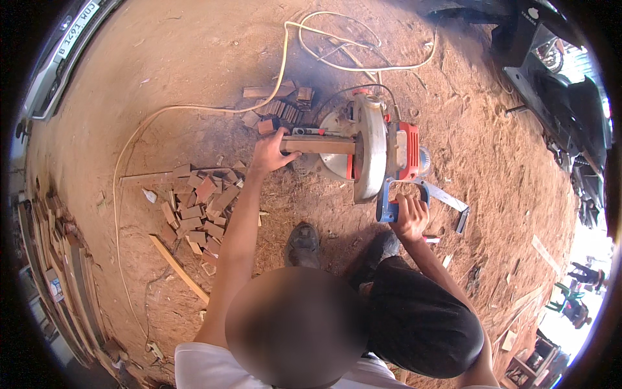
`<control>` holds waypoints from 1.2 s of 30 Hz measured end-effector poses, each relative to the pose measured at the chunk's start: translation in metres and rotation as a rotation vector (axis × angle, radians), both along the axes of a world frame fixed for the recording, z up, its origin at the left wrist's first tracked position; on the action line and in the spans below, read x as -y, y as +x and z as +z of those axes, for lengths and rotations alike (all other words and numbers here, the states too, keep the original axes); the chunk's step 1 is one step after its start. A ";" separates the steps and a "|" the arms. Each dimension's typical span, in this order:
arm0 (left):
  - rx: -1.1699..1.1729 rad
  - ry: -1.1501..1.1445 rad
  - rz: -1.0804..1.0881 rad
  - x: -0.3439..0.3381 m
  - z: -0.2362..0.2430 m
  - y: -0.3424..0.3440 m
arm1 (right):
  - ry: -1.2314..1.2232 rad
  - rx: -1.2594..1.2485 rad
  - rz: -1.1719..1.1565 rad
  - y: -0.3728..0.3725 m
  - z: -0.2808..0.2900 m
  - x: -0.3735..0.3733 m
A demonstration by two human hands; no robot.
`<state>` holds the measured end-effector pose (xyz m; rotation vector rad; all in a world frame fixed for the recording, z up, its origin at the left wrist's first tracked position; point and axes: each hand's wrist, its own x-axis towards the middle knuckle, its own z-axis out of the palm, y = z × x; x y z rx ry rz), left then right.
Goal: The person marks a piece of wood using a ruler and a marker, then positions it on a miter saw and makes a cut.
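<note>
A miter saw [371, 152] with a pale blade guard, a red motor housing and a blue handle stands on the dirt ground in front of me. My right hand [409, 218] is closed around the blue D-shaped handle [387, 209]. Across the saw's base lies a length of wood [321, 146], its right end meeting the guard. My left hand [275, 152] grips the left end of this wood, fingers over the far side and thumb on the near side. The guard hides the blade, so I cannot tell whether it touches the wood.
Small cut wood blocks [204, 201] lie heaped at left, and more stacked pieces [285, 110] sit behind the saw. A yellowish cable [214, 110] loops across the ground. A try square [450, 198] lies right of the handle. Long boards [71, 279] are at far left, a motorbike [557, 97] at upper right.
</note>
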<state>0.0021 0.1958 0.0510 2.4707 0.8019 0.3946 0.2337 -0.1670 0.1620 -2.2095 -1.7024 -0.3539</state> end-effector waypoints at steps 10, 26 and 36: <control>0.052 0.015 0.019 0.000 0.001 -0.004 | 0.046 0.044 0.035 -0.003 0.004 -0.006; 0.056 0.019 0.004 -0.002 -0.009 -0.004 | 0.033 0.071 0.013 -0.002 -0.003 -0.003; -0.090 -0.128 0.022 -0.002 0.009 0.000 | 0.012 0.069 0.000 -0.002 -0.027 0.003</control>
